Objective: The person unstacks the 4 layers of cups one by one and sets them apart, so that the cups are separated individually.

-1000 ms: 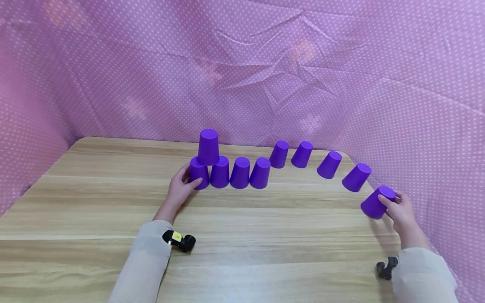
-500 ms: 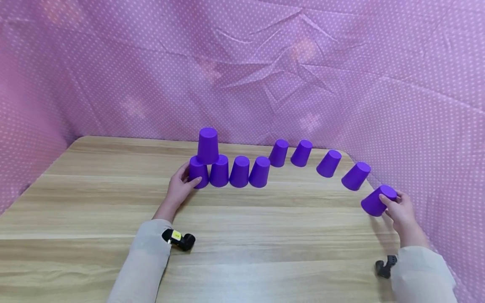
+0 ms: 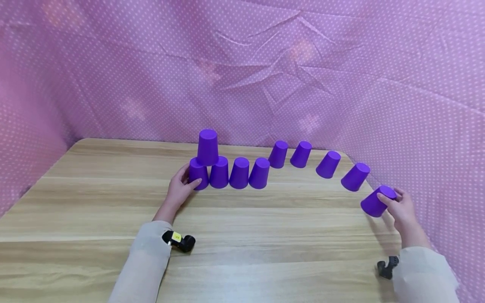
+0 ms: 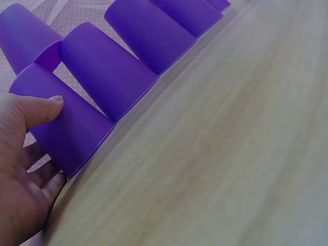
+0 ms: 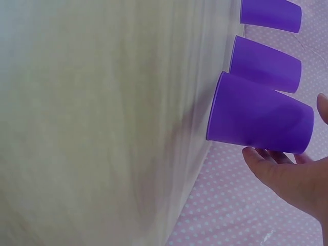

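In the head view, my left hand [image 3: 179,190] holds the leftmost cup of a row of upside-down purple cups. Its thumb lies across the front of that cup [image 4: 66,128] and the other fingers reach round its far side. Another purple cup [image 3: 208,147] stands bridged over the two leftmost cups. On the far right my right hand [image 3: 403,214] is round an upside-down purple cup [image 3: 375,204] at the end of a curved line. Seen from the right wrist, fingers [image 5: 264,166] meet this cup's side, while the thumb is near its closed end.
The rest of the front row includes a purple cup [image 3: 239,173]; several more, such as a purple cup [image 3: 329,164], curve toward the right edge of the wooden table [image 3: 265,235]. A pink dotted cloth [image 3: 242,75] hangs behind and along both sides.
Both hands stay at their cups, and the cups keep their places. The right hand's thumb and fingers have shifted only slightly.
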Demonstrator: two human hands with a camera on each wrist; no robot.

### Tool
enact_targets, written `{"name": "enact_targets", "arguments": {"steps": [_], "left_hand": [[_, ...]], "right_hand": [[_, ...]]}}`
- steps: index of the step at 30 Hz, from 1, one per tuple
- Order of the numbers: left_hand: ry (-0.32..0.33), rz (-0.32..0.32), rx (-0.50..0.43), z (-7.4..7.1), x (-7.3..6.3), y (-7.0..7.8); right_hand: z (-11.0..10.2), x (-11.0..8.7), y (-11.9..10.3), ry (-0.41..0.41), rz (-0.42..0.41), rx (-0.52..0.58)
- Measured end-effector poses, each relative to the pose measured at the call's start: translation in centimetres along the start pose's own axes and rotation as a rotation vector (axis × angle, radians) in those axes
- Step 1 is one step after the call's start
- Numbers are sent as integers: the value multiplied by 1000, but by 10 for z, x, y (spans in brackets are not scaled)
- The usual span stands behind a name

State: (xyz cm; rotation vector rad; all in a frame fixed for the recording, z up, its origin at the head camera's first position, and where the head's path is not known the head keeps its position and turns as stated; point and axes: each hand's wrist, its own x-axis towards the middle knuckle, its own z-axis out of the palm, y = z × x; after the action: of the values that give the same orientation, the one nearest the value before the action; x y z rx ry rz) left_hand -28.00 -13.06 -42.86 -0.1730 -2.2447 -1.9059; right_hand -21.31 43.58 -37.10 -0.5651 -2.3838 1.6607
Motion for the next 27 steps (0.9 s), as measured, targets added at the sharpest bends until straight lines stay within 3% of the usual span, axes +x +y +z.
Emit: {"name": "enact_targets", "arguments": {"steps": [3, 7, 11, 15, 20, 27], "left_hand": [[-2, 0, -6, 0, 0, -1], [-2, -9, -7, 0, 0, -1], [-1, -16, 1, 0, 1, 0], [-2, -19, 7, -1, 0, 2], [-4, -28, 11, -1, 0, 2], [-8, -27, 8, -1, 0, 3]], "right_hand": [[-2, 4, 2, -8, 3, 18], [-15, 27, 21, -17, 16, 73], [-21, 39, 24, 2, 15, 38], [-12, 21, -2, 19, -7, -19], [-6, -3, -32, -34, -47, -75], [-6, -3, -49, -49, -42, -101]]}}
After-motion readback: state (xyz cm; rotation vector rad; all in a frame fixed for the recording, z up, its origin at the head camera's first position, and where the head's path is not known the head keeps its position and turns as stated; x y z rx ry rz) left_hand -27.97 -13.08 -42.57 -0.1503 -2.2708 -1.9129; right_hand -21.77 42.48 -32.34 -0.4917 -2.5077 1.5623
